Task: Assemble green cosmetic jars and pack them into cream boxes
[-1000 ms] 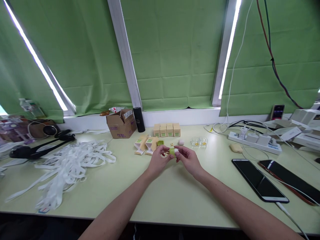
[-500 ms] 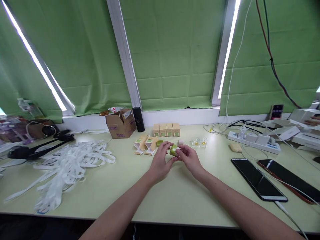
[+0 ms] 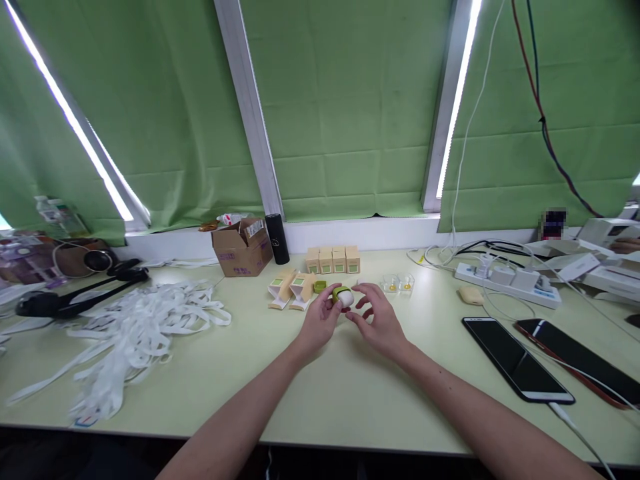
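My left hand (image 3: pixel 320 320) is closed on a small rounded green and white case (image 3: pixel 344 297), its white side facing right. My right hand (image 3: pixel 379 319) is just to the right of it, thumb and fingers curved but apart, with nothing seen between them. Whether a fingertip touches the case I cannot tell. Behind my left hand sits another small green piece (image 3: pixel 320 286). Two opened kraft boxes (image 3: pixel 303 288) lie tilted to its left, and several upright kraft boxes (image 3: pixel 333 261) with green labels form a row behind.
A clear plastic tray (image 3: pixel 399 285) with yellowish spots lies right of my hands. White straps (image 3: pixel 145 327) are heaped at left, near a cardboard box (image 3: pixel 242 250) and black cylinder (image 3: pixel 277 239). Phones (image 3: pixel 517 360), a power strip (image 3: pixel 507 283) and cables occupy the right; another person's hand (image 3: pixel 625 245) shows there.
The case has turned, showing more of its white side. My right hand has let go of it and spread its fingers. The small pale piece behind my right hand is now hidden.
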`<control>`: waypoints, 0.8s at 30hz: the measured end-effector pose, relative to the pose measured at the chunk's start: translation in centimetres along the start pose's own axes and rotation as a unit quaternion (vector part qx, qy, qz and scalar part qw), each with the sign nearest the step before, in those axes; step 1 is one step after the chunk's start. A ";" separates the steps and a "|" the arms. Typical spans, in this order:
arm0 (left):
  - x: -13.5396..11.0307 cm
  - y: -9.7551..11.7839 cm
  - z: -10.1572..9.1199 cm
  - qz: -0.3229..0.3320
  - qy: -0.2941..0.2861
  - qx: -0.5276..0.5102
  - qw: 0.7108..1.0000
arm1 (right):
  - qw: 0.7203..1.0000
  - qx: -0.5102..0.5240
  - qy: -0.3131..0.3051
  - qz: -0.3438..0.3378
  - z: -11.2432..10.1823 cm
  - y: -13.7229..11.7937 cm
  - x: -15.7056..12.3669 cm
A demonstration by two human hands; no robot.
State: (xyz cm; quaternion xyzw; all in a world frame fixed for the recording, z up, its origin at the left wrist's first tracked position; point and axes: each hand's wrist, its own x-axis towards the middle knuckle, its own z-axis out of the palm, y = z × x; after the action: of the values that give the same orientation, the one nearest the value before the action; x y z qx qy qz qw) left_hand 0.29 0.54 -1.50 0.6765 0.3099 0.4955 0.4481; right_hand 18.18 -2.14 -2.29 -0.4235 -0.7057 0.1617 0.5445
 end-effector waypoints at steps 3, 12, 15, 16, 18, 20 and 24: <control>0.0 0.7 0.1 -0.016 -0.015 -0.017 1.000 | 0.986 -0.134 -0.008 -0.099 -0.2 0.1 -0.2; -0.3 1.7 0.6 -0.047 -0.061 -0.083 0.994 | 0.964 -0.209 -0.016 -0.163 -0.3 0.5 -0.1; -0.3 1.8 0.6 -0.046 -0.060 -0.087 0.993 | 0.961 -0.210 -0.024 -0.179 -0.3 0.6 -0.2; -0.3 1.8 0.6 -0.045 -0.059 -0.087 0.993 | 0.960 -0.211 -0.024 -0.183 -0.2 0.7 -0.2; -0.3 1.7 0.6 -0.044 -0.058 -0.085 0.994 | 0.958 -0.215 -0.021 -0.188 -0.1 0.8 -0.2; -0.3 1.6 0.6 -0.043 -0.052 -0.078 0.995 | 0.956 -0.222 -0.020 -0.191 -0.1 0.8 -0.2; -0.2 1.0 1.0 -0.038 -0.018 -0.058 0.997 | 0.949 -0.234 -0.025 -0.208 0.1 1.0 -0.2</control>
State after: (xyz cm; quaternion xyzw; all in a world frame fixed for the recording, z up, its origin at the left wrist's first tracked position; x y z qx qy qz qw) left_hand 1.10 -0.36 -0.75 0.6462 0.2983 0.4824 0.5107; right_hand 18.54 -1.64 -3.13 -0.3790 -0.8096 -0.1144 0.4333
